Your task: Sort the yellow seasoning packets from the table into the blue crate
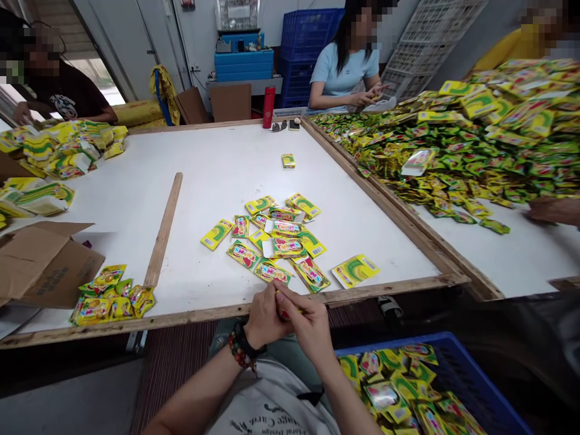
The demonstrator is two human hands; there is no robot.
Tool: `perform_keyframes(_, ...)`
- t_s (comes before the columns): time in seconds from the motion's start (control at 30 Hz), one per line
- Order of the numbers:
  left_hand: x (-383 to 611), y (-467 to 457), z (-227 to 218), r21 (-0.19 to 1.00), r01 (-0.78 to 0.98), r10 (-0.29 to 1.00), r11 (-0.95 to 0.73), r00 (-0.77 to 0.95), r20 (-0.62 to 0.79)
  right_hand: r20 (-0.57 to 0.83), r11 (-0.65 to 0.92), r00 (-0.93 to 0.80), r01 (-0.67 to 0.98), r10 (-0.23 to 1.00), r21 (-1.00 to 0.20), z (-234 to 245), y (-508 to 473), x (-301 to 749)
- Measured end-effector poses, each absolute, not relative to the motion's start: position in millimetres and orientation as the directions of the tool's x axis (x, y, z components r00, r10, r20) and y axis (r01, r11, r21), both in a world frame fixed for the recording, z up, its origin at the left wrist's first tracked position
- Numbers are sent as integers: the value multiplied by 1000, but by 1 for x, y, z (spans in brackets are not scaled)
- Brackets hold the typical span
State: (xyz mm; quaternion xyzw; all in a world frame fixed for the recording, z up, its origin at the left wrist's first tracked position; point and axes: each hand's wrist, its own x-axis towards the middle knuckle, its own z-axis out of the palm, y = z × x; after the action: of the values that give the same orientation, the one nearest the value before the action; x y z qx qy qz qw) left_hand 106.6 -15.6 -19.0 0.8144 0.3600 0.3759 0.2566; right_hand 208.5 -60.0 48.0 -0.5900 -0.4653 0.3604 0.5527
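Observation:
My left hand (265, 319) and my right hand (304, 323) meet just above the table's near wooden edge (226, 311). Together they pinch a small yellow foil sachet (284, 311), mostly hidden by my fingers. Directly ahead, a loose scatter of yellow-green sachets (272, 238) lies on the white tabletop (217, 163), a short reach from my fingertips. Some of them overlap, and several show printed red-and-pink fronts. Beaded bracelets and a black band circle my left wrist (242, 344).
A blue crate (457, 368) of sachets sits low at my right. A wooden strip (163, 229) lies on the table, with a cardboard box (40, 263) and sachets (111, 299) at left. A large sachet heap (457, 139) covers the right table, where a co-worker's hand (553, 210) reaches in.

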Motion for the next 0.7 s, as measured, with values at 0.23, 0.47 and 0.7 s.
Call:
perform_keyframes(0.23,107,-13,-10,800,233,791,-552,450,415,-8,-7,279,-7,960,-1000,54,-54,211)
perform_keyframes(0.47,110,-12,-7,846,215,826,-488,426,368,-18,-27,185,45,983,-999,53,-47,223)
perform_keyframes(0.7,106,-13,-3,888,195,869,-417,371,327,178,155,22,394,984,-906,53,-49,216)
